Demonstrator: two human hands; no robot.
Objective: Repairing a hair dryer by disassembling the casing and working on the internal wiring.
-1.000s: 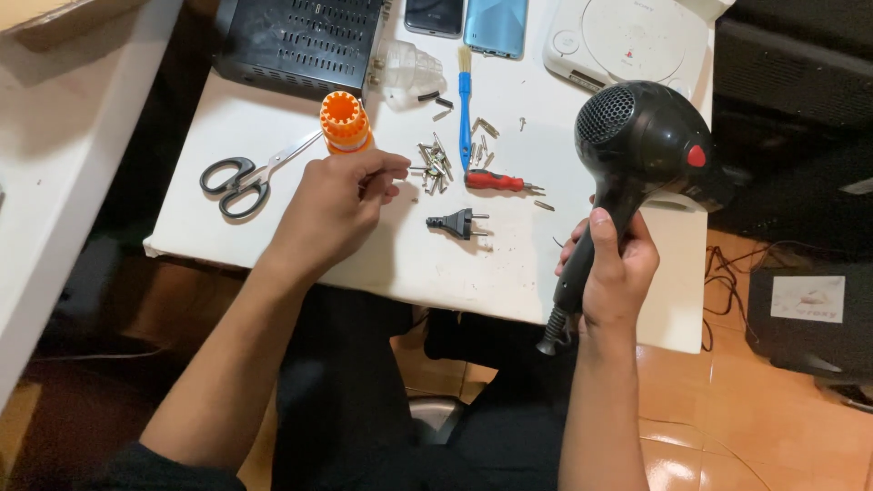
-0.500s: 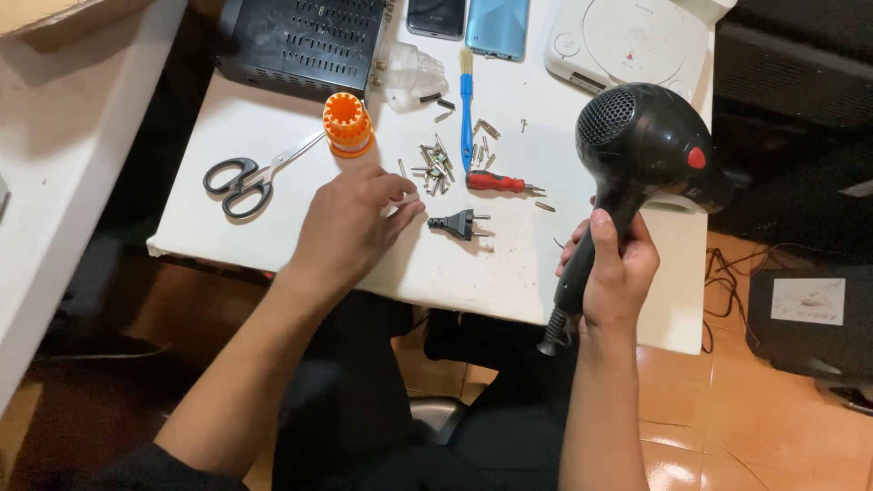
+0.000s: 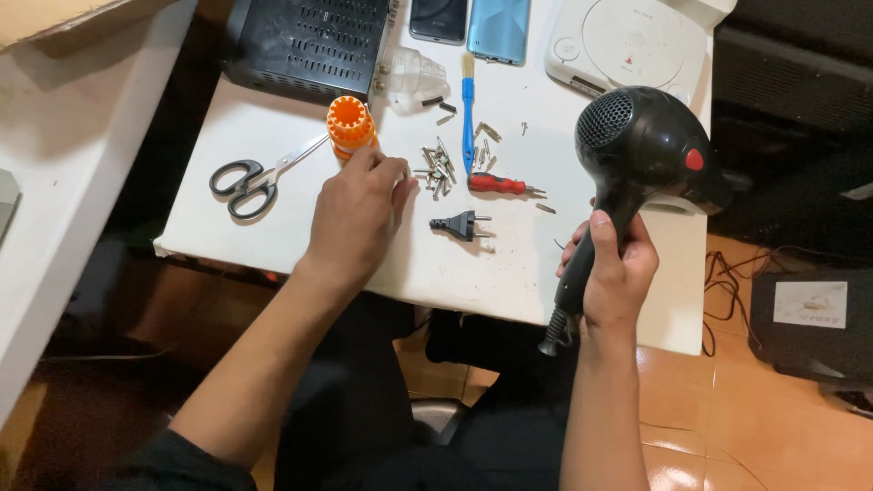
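My right hand (image 3: 618, 268) grips the handle of a black hair dryer (image 3: 646, 145) with a red switch and holds it upright over the right edge of the white table (image 3: 273, 232). My left hand (image 3: 359, 214) rests knuckles-up on the table with its fingers curled. Its fingertips sit at the foot of an orange ribbed bit holder (image 3: 350, 125), just left of a pile of small screws (image 3: 438, 168). Whether those fingers pinch anything is hidden.
Black-handled scissors (image 3: 241, 182) lie at the left. A blue brush (image 3: 468, 109), a red screwdriver (image 3: 496, 185) and a black two-pin plug (image 3: 464, 225) lie mid-table. At the back are a black vented box (image 3: 309, 41), two phones (image 3: 498, 27) and a white disc console (image 3: 627, 41).
My left hand drew back from the screws toward the table's front edge, then moved up again to the orange bit holder. The right hand and the dryer stayed put.
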